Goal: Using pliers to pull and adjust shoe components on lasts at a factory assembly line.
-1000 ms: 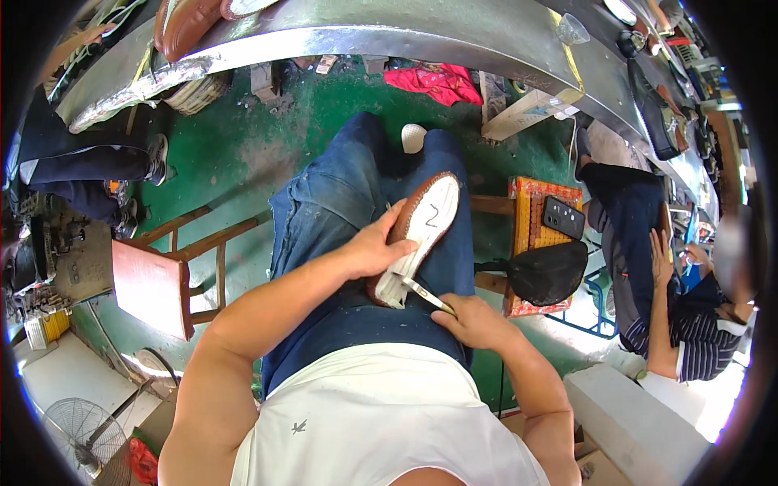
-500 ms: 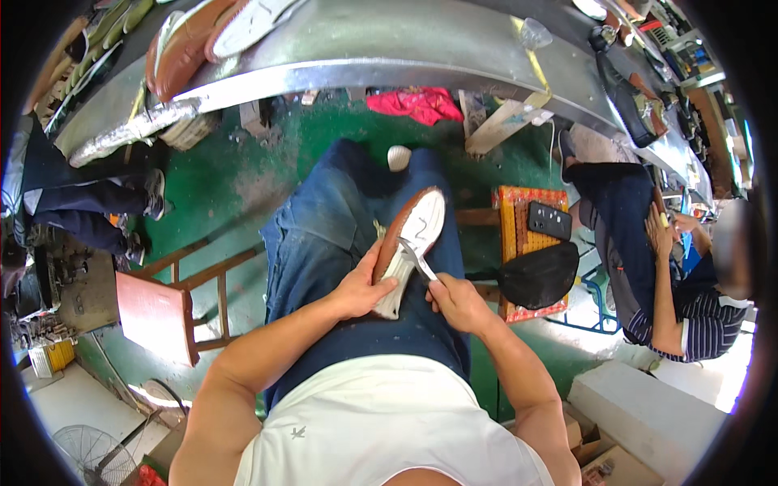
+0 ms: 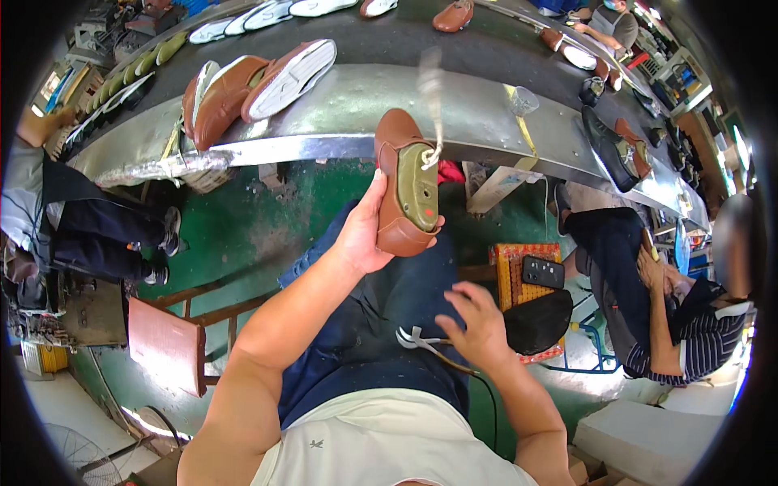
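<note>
My left hand [image 3: 366,231] grips a brown leather shoe [image 3: 395,236] from its left side, holding it up between my lap and the bench edge with its opening toward me. Inside the shoe sits a green last [image 3: 420,190], from whose far end a whitish cord [image 3: 438,121] swings, blurred. My right hand [image 3: 476,324] is over my right thigh, fingers spread, with nothing in it. Just left of that hand, a hammer [image 3: 415,338] with a curved silver head lies on my lap, its thin handle running toward the right hand.
Ahead stretches a metal-edged bench [image 3: 324,93] bearing several shoes, with brown ones [image 3: 231,105] at left. A wooden stool [image 3: 170,340] stands at left. To my right, a seat holds a phone [image 3: 543,272] and a black pouch [image 3: 539,322]. A co-worker [image 3: 689,340] sits farther right.
The shoe has risen from my lap toward the bench and turned from sole up to opening up. My right hand has let go of the hammer, which now rests on my lap.
</note>
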Motion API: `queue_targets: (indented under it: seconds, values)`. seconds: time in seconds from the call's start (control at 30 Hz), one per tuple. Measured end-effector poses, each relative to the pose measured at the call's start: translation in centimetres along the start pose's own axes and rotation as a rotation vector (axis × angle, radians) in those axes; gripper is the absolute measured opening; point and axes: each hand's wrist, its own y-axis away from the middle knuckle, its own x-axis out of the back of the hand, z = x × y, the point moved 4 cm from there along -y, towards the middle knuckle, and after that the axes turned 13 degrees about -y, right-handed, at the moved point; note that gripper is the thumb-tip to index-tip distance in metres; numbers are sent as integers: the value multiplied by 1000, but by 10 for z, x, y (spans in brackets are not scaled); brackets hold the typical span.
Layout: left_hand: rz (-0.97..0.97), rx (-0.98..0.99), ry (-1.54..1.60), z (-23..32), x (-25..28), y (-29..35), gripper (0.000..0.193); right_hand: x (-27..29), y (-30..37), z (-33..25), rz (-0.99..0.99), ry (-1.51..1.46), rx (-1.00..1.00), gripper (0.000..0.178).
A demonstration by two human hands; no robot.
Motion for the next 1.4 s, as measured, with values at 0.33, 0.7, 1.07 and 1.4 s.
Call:
queue_targets:
  seconds: [0.33, 0.7, 1.07, 1.4]
  values:
    - [26, -197, 33, 0, -14, -4, 78, 19, -121, -41, 444, -108, 670, 47]
    - [143, -263, -20, -5, -23, -14, 69, -4, -137, -7, 410, -333, 454, 105]
    - [207, -857, -1254, 97, -57, -54, 56, -6, -157, -9, 492, -528, 406, 100]
    - [521, -1104, -1750, 151, -16, -35, 45, 10, -209, 14, 578, -830, 133, 75]
